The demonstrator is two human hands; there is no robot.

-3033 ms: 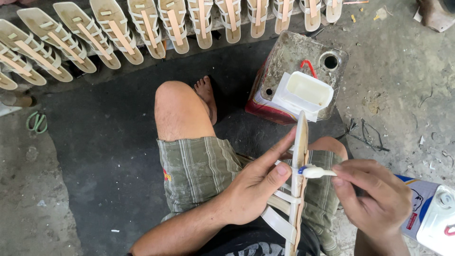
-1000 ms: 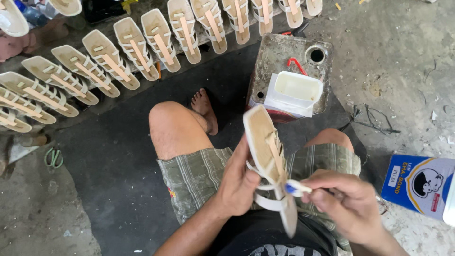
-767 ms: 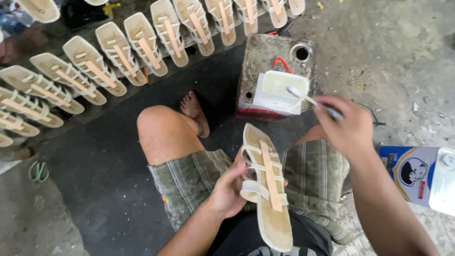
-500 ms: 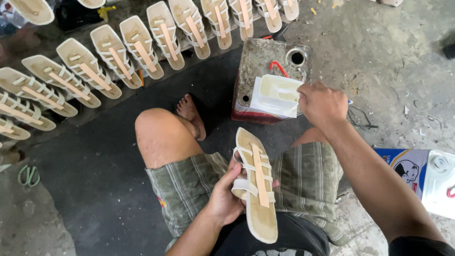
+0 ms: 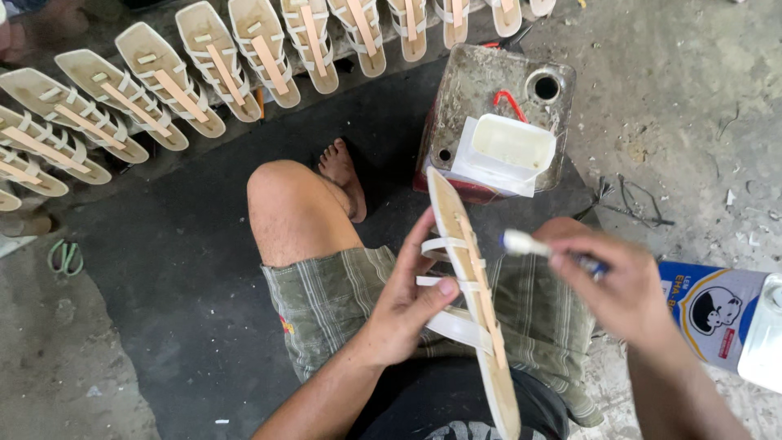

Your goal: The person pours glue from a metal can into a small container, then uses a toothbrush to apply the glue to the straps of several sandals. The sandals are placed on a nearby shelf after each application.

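Observation:
My left hand (image 5: 405, 303) grips a cream strappy sandal (image 5: 473, 293), held on edge over my lap with its toe pointing away from me. My right hand (image 5: 621, 283) holds a small brush (image 5: 529, 244) whose whitish tip sits just right of the sandal's straps. A white tub of pale glue (image 5: 507, 151) stands on a battered metal can (image 5: 489, 90) just beyond the sandal's toe. My bent bare knee (image 5: 289, 208) is to the left.
Several matching sandals (image 5: 175, 81) lie fanned in a row along the top and left. A blue-and-white glue tin (image 5: 721, 314) sits at the right edge. Green scissors (image 5: 65, 257) lie on the concrete floor at left. A dark mat (image 5: 187, 269) covers the floor under me.
My right hand went out to the glue tub with the brush and has come back beside the sandal. My left hand has tilted the sandal from flat onto its edge.

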